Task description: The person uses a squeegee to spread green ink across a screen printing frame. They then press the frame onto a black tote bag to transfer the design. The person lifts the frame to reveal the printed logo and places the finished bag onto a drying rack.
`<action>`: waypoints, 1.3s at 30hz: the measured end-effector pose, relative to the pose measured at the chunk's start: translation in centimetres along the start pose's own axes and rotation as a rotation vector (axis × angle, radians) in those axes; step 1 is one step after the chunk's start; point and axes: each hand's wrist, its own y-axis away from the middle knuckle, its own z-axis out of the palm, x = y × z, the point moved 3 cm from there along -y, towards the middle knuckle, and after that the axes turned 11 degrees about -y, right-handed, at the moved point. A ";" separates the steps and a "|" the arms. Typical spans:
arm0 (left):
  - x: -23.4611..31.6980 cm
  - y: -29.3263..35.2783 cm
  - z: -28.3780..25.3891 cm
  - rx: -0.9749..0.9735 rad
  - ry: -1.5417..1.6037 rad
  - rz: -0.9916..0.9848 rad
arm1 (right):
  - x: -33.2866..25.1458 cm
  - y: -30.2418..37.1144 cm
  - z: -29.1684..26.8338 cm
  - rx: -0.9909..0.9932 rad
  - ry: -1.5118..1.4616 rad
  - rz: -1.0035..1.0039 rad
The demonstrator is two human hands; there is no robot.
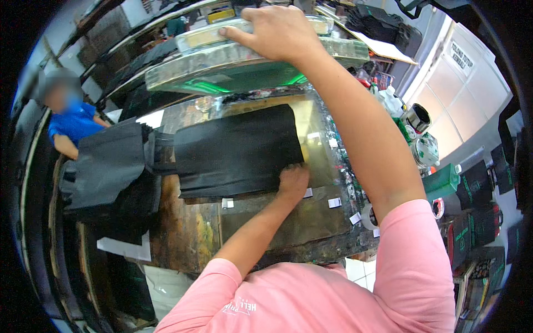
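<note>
Right hand (275,33) is clasping a bar (205,38) on the raised frame (222,62); left hand (294,180) is touching the bag (236,150) on the worktop (186,233), can't tell if pinching; seemingly aligning; next move likely needing it flat

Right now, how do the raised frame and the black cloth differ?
The frame is tilted up; the black cloth lies flat. The frame shows pale and green, the cloth only black. The right hand holds the frame; the left hand touches the cloth's corner. Both look roughly rectangular.
</note>
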 end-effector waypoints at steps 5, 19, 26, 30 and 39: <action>-0.8 6.8 -1.0 0.589 0.050 0.249 | -0.5 1.3 -1.2 -0.044 -0.045 -0.151; -2.0 7.7 2.0 0.413 -0.050 0.152 | -0.6 1.0 -2.5 -0.092 -0.070 0.041; -1.2 8.7 2.6 0.468 0.017 0.146 | -1.1 1.6 -2.4 -0.168 -0.098 0.012; -1.2 10.1 3.2 0.435 0.034 0.113 | -1.5 1.1 -1.4 -0.158 -0.046 -0.045; -15.9 18.0 -7.3 0.564 1.010 -0.454 | -1.6 3.8 -1.2 -0.161 -0.039 -0.028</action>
